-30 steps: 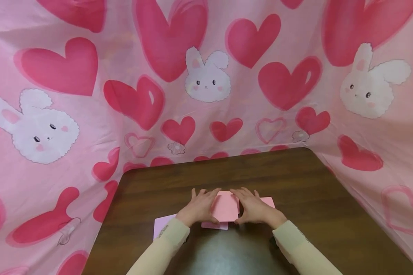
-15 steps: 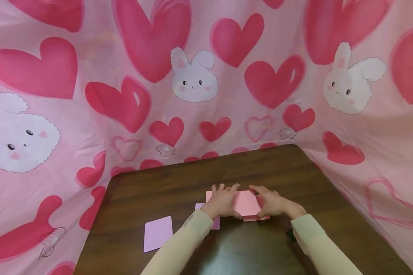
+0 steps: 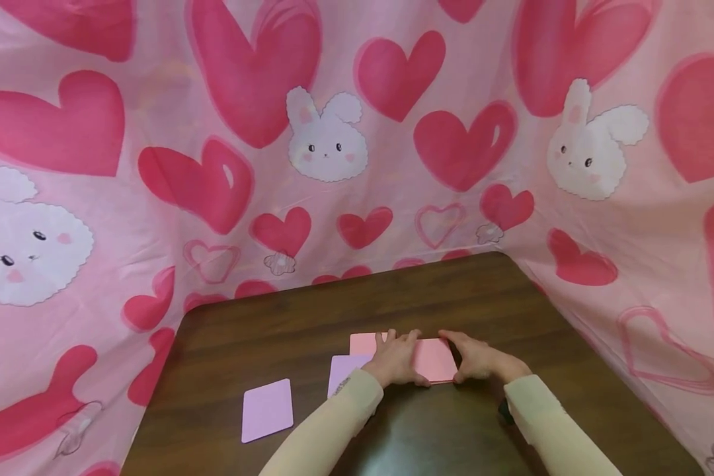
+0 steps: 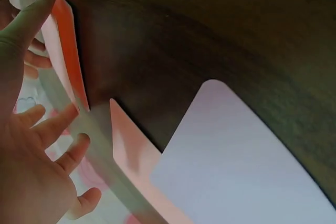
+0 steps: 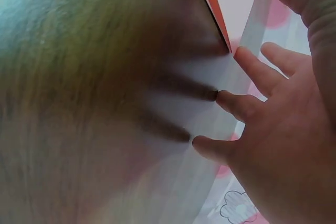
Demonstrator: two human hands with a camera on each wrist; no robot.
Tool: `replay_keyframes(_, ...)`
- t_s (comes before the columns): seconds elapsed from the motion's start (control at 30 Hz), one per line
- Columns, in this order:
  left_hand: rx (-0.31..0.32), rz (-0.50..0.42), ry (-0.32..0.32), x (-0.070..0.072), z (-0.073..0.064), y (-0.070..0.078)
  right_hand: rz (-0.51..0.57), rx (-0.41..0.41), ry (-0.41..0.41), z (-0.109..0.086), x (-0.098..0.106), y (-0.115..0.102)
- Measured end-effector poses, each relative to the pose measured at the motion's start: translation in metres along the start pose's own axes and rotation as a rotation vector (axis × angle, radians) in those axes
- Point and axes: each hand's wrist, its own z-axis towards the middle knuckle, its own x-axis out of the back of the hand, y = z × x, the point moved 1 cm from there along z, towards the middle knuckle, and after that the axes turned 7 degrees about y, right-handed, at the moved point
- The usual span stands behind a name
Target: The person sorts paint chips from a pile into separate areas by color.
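Thumb and fingers of my left hand (image 3: 395, 360) grip the left edge of a pink card (image 3: 436, 361) with rounded corners. Opposite it, my right hand (image 3: 479, 357) holds the right edge, thumb at the near corner and index finger at the far one. The left wrist view shows an orange-red layer (image 4: 68, 35) under the pale face, low over the table; whether these are two cards or more, I cannot tell. A second pink card (image 3: 364, 342) lies left of the hands. A purple card (image 3: 344, 371) overlaps it, partly hidden by my left sleeve.
Another purple card (image 3: 268, 411) lies apart at the left on the dark wooden table (image 3: 309, 317). Pink cloth (image 3: 387, 172) with hearts and rabbits hangs around the table's back and sides.
Both hands have carried the pink card to the right and lowered it over a pink card there. The pink and purple cards at the left have come into fuller view.
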Motion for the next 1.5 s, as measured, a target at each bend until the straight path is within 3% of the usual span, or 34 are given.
replay_keyframes(0.33,0.012,-0.007,0.045,0.008,-0.011,-0.02,-0.022,0.042,0.004,0.012,-0.002,-0.014)
replay_keyframes(0.53,0.034,-0.048,0.07,0.04,-0.033,-0.062,-0.052,0.112,0.107,0.02,0.001,-0.037)
replay_keyframes(0.63,0.039,-0.053,0.051,0.058,-0.045,-0.087,-0.104,0.158,0.165,0.025,-0.001,-0.055)
replay_keyframes(0.73,0.057,-0.061,0.02,0.066,-0.057,-0.107,-0.169,0.182,0.206,0.029,-0.008,-0.079)
replay_keyframes(0.93,0.135,-0.104,-0.035,0.06,-0.079,-0.135,-0.263,0.198,0.214,0.044,-0.033,-0.113)
replay_keyframes(1.17,0.211,-0.197,-0.104,0.039,-0.107,-0.147,-0.242,0.222,0.096,0.045,-0.07,-0.124)
replay_keyframes(1.5,0.213,-0.235,-0.139,0.035,-0.112,-0.147,-0.26,0.224,0.024,0.045,-0.092,-0.126)
